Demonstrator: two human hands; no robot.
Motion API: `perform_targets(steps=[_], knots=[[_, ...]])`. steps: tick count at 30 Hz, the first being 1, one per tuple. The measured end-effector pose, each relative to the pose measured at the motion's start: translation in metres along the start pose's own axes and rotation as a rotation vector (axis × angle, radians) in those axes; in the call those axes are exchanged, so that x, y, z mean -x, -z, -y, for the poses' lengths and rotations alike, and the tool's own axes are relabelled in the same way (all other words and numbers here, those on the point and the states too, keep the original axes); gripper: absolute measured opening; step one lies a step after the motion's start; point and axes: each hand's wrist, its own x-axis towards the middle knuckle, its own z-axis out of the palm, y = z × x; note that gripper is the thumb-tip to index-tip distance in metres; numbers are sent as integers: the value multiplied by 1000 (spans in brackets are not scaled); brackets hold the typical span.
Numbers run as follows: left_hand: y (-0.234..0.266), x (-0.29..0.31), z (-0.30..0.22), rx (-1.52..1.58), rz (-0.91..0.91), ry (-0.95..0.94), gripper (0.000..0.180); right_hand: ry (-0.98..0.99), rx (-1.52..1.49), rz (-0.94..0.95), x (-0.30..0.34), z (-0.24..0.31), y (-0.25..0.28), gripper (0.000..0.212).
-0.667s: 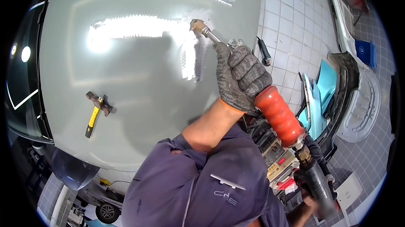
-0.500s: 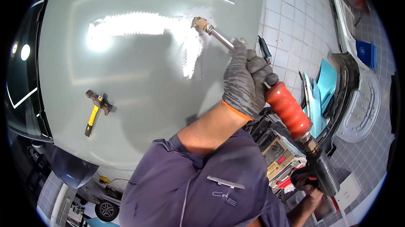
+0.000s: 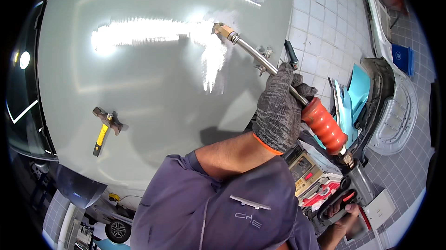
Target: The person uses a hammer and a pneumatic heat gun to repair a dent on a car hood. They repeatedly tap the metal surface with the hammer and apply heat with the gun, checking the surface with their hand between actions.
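A hammer (image 3: 102,132) with a yellow and black handle lies on the left side of the big grey-green car panel (image 3: 158,115). Next is a shiny patch (image 3: 148,32). At its right end is the tip of a long tool (image 3: 298,95), which slants down to the right. The left hand (image 3: 278,113), in a grey glove, curls around its silver rod (image 3: 253,54). Then comes its red grip (image 3: 325,126), and the right hand (image 3: 344,220) holds its dark handle (image 3: 331,200).
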Motion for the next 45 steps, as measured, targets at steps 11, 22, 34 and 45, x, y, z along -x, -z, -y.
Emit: perform_targets(steps=[11,22,34,45], knots=[[14,-1,4,-18,133,-9,39,-34,-4,-49,9,1,-8,53],[20,-17,-10,221,427,88,42,-36,-24,-22,-2,-3,-9,52],[24,-22,-14,256,368,171,48,-39,-17,-32,13,-3,-9,52],[20,-18,-10,198,352,141,49,-37,-34,-41,11,-2,-8,51]])
